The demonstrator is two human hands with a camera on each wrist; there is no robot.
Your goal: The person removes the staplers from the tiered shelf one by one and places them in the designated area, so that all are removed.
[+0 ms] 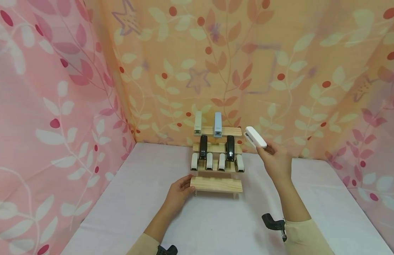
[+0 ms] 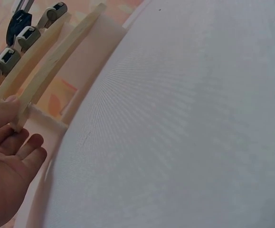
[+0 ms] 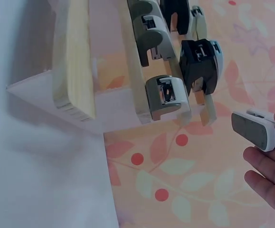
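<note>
My right hand holds a white stapler in the air, right of the top of a tiered wooden rack. In the right wrist view the thumb and fingers pinch one end of this stapler, whose grey base shows. With my left hand I grip the left end of the rack's lowest shelf, thumb above and fingers below in the left wrist view. On the top tier stand a pale green stapler and a light blue stapler. Below them are two black staplers.
Several small white staplers line the third tier. The lowest shelf is bare wood. The rack stands on a white-covered table, close to a patterned orange back curtain. A pink floral curtain hangs along the left.
</note>
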